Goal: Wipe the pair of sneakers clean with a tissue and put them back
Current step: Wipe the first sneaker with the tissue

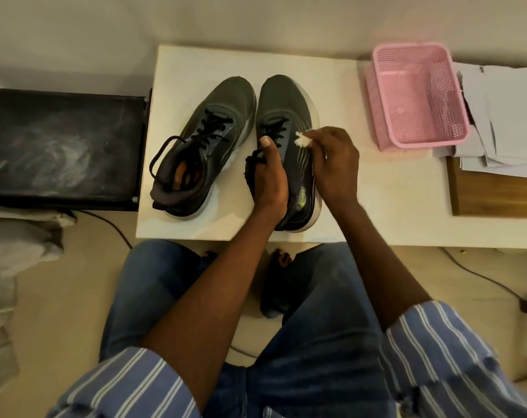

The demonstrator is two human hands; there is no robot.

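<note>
Both hands on right sneaker [286, 116]; tissue [302, 140] against upper.

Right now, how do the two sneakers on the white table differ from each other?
The left sneaker stands free, untouched; the right sneaker is held by the left hand at its opening while the right hand presses a tissue on its side. The left sneaker's opening shows plainly; the right sneaker's is covered by the hand. Both are dark, black-laced and point away.
</note>
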